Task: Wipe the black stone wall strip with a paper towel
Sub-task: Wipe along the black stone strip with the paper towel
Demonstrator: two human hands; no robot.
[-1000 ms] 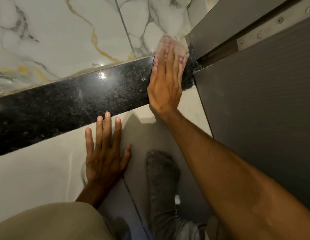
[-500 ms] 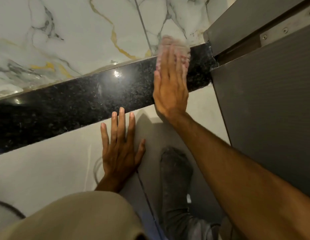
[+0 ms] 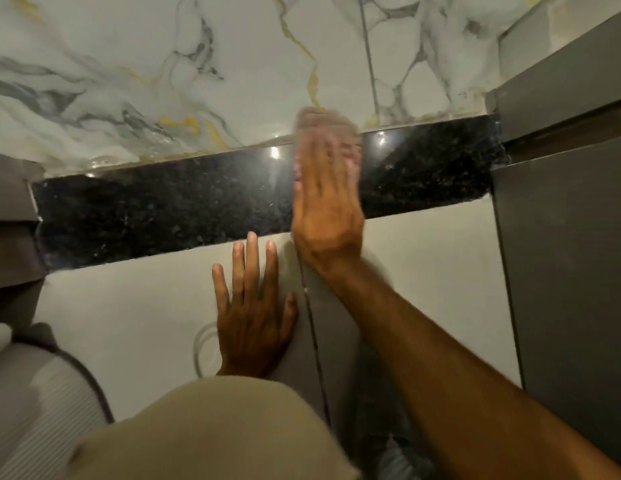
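Note:
A glossy black speckled stone strip (image 3: 156,216) runs across the wall between marble tile above and plain pale tile below. My right hand (image 3: 326,209) lies flat on the strip near its middle, fingers up, pressing a pale paper towel (image 3: 323,123) against the stone; the towel peeks out above the fingertips and is blurred by motion. My left hand (image 3: 250,313) is spread flat on the pale tile just below the strip, holding nothing.
White marble tile (image 3: 163,81) with grey and gold veins covers the wall above. Grey panels (image 3: 565,254) border the strip on the right, another grey edge (image 3: 11,216) on the left. A ribbed white object (image 3: 32,403) sits lower left. My beige-clad knee (image 3: 205,434) is below.
My right hand has slid the paper towel leftward along the strip, away from the grey panel. The view has shifted too, showing the strip's left end. My left hand stays braced on the tile.

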